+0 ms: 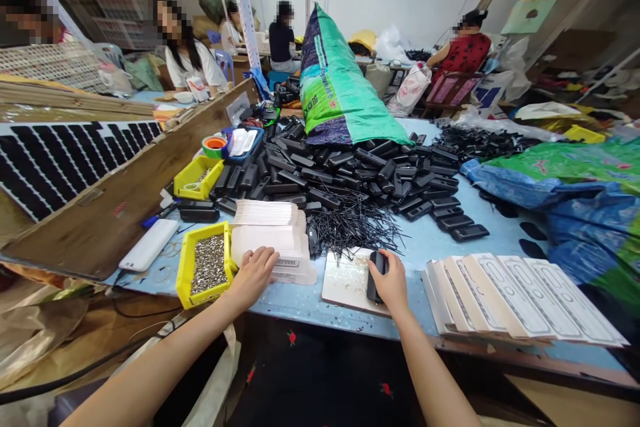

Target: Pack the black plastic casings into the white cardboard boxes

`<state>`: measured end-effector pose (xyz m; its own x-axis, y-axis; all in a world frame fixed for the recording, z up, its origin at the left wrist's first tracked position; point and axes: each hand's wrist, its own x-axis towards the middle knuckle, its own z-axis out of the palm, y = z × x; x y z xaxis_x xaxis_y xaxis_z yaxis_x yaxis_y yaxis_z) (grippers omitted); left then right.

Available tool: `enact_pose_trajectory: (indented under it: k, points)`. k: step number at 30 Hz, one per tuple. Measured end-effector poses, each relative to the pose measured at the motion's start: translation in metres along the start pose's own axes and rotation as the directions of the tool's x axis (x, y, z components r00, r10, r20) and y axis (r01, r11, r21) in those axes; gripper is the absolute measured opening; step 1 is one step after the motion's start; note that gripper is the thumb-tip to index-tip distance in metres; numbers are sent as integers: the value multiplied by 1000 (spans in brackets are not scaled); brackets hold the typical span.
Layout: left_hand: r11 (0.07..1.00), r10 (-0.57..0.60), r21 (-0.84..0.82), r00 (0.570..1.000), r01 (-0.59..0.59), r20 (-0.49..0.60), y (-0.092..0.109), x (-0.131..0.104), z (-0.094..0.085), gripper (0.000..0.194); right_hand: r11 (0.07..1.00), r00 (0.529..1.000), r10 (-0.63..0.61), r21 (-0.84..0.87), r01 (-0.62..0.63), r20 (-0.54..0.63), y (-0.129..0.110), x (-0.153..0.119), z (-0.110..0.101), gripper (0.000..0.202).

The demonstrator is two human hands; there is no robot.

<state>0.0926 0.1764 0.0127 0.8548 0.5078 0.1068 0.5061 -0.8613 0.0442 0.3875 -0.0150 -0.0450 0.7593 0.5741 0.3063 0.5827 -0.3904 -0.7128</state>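
Observation:
My right hand [393, 285] grips a black oblong plastic case [376, 277], its thumb and fingers around the near and far ends. That case stands on a small white board [343, 280] at the table's front. My left hand [254, 275] rests with its fingers laid over the near side of a stack of white cards [270, 240], and nothing shows in its grasp. Left of that hand sits a yellow bin [183, 273] of small metal pieces [210, 261]. Behind the board lies a tangle of thin black strips [355, 223].
A heap of black cases [320, 177] spreads behind, under a green sack [345, 93]. Printed white cards [520, 293] lie fanned at right. A white power bank-like block [149, 245] and another yellow bin [199, 178] are at left by a wooden side board [100, 220]. Several people sit farther back.

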Motion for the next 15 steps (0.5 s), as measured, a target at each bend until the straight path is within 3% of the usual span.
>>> enact_pose_trajectory:
  k: [4, 7, 9, 11, 13, 15]
  points:
    - [994, 19, -108, 982, 2, 187, 5, 0, -30, 28, 999, 995, -34, 36, 38, -98, -10, 0, -8, 40]
    - [918, 142, -396, 943, -12, 302, 18, -5, -64, 23, 971, 967, -118, 177, 160, -228, -54, -18, -22, 26]
    - [738, 228, -670, 907, 76, 354, 33, -10, -78, 33, 894, 929, -330, 262, 364, -167, -97, -35, -29, 22]
    - [548, 252, -817, 897, 176, 362, 51, -14, -77, 38, 807, 832, -555, 247, 537, 6, -137, -49, -31, 39]
    - [408, 209, -880, 913, 244, 350, 65, -17, -63, 40, 783, 781, -616, 190, 592, 103, -161, -55, -29, 43]
    - [243, 189, -927, 923, 286, 334, 73, -20, -45, 50, 790, 777, -611, 185, 584, 154, -166, -54, -28, 27]
